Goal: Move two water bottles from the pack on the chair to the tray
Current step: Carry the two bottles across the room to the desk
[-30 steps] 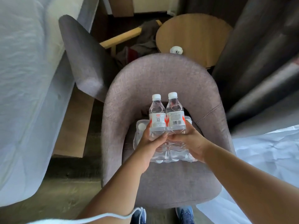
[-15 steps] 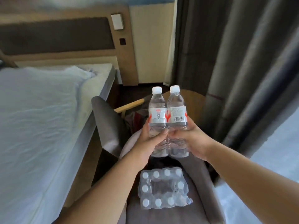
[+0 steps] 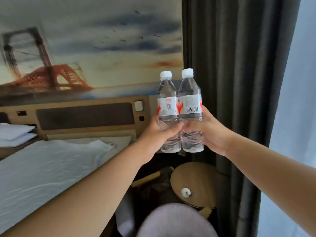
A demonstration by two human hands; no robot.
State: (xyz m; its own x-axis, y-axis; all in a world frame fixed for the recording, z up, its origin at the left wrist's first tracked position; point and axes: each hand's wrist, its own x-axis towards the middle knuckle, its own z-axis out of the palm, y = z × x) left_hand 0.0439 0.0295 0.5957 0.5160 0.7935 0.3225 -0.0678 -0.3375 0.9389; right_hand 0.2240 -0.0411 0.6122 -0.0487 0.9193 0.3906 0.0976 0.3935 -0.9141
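Two clear water bottles with white caps and red-and-white labels stand upright side by side in the air, touching. My left hand (image 3: 158, 134) grips the left bottle (image 3: 167, 106) around its lower body. My right hand (image 3: 209, 132) holds the right bottle (image 3: 190, 103) the same way. Both are raised at chest height above the back of the grey chair (image 3: 176, 221), whose top edge shows at the bottom. The pack and the tray are out of view.
A bed with white sheets (image 3: 42, 171) lies at the left, its wooden headboard (image 3: 85, 115) behind. A small round wooden table (image 3: 195, 183) with a small white object stands beyond the chair. Dark curtains (image 3: 239, 82) hang at the right.
Both hands have lifted the two bottles up off the pack on the chair. My view has tilted up, so the pack has dropped out of sight.
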